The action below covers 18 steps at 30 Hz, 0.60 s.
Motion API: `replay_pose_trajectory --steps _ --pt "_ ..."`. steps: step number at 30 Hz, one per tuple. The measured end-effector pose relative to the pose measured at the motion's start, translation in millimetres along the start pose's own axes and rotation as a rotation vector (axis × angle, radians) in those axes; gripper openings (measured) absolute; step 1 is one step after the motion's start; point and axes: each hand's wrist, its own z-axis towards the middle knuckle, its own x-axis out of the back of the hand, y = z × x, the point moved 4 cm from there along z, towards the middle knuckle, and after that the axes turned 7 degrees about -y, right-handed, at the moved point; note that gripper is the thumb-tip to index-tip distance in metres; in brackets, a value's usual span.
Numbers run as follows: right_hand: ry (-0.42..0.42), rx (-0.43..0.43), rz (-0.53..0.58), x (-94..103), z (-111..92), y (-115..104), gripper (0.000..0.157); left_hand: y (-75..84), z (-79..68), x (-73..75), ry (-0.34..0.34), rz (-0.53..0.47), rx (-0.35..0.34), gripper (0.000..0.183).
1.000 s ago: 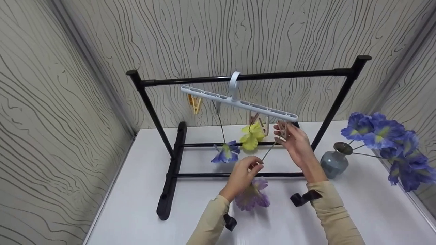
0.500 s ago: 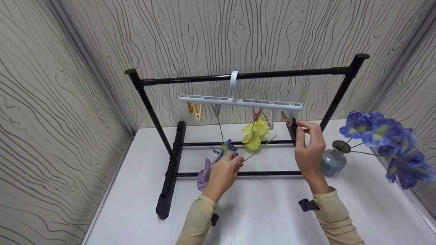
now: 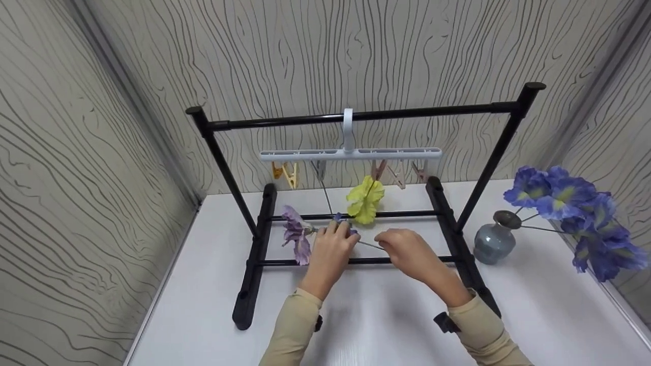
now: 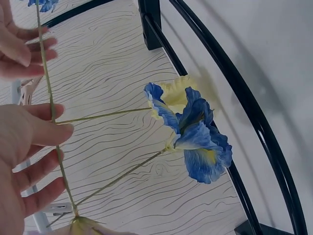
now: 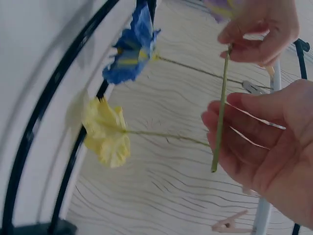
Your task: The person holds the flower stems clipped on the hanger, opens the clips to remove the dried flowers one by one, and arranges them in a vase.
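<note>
My left hand [image 3: 329,251] pinches the thin green stem [image 4: 48,78] of a purple artificial flower [image 3: 296,236], its bloom pointing left. Near the stem's free end is my right hand [image 3: 409,252]. In the right wrist view the stem crosses in front of its extended fingers [image 5: 212,117], with the thumb close beside. A blue flower [image 4: 205,147] hangs head down by its stem, mostly covered by my left hand in the head view. To its right a yellow flower [image 3: 366,201] hangs the same way, below the grey hanger [image 3: 300,155].
Several clothespins [image 3: 398,175] dangle from the hanger, which hooks over the top bar [image 3: 432,113] of a black rack. On the right stands a small grey-blue vase [image 3: 494,244] with several blue-violet flowers [image 3: 569,198] leaning outward. Patterned walls [image 3: 285,56] enclose the white table [image 3: 198,284].
The purple flower has come away from the right-hand clothespin and swung left with my left hand. My right hand has left that clothespin and moved down-left to the stem. The hanger has levelled.
</note>
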Motion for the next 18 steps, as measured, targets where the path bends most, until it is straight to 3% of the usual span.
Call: replay_pose_trajectory --steps 4,8,13,18 --pt "-0.175 -0.083 0.306 -11.1 0 5 0.014 -2.2 -3.1 1.0 0.017 0.000 0.016 0.010" --pt "-0.291 -0.150 0.508 -16.4 0 9 0.017 -0.5 -4.2 4.4 0.030 0.005 -0.010 0.010" --pt "-0.353 -0.187 0.637 -20.9 -1 13 0.021 3.1 -4.8 5.8 0.042 -0.009 -0.051 0.010" --pt "-0.359 -0.203 0.635 -18.2 -4 16 0.010 7.0 -5.1 5.5 0.087 -0.066 -0.073 0.011"
